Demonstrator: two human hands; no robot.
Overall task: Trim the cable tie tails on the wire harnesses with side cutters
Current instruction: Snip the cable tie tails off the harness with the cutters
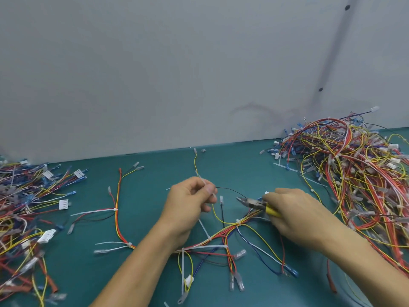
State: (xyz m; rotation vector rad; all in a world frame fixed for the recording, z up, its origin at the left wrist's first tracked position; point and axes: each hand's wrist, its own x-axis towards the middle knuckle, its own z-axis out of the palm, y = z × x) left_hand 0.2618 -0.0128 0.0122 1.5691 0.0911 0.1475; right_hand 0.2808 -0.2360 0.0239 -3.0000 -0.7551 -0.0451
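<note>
Fingers (199,185) of the left hand (188,207): curled, with a white cable tie tail (213,193) pinched between thumb and forefinger.
Fingers of the right hand (292,211): wrapped round the yellow handles of the side cutters (254,203); only the back of the hand is seen.
Side cutters, axis: laid almost level across the view, handles to the right and nose pointed left at the other hand.
Side cutters, jaws: held close together; whether they are fully closed cannot be told.
Side cutters, position: raised over the green mat (243,167), nose near the pinched tail but clearly apart from it.
Cable tie tail, axis: slanted from far-left to near-right through the pinch.
Wire harness (221,234): spread on the mat below and between both wrists, its trunk running from near-left up toward the cutters, with several long white tails left sticking out.
Left pile (24,207): tangled harnesses heaped at the mat's left edge.
Right pile (354,169): a larger heap stacked against the grey wall (177,74).
</note>
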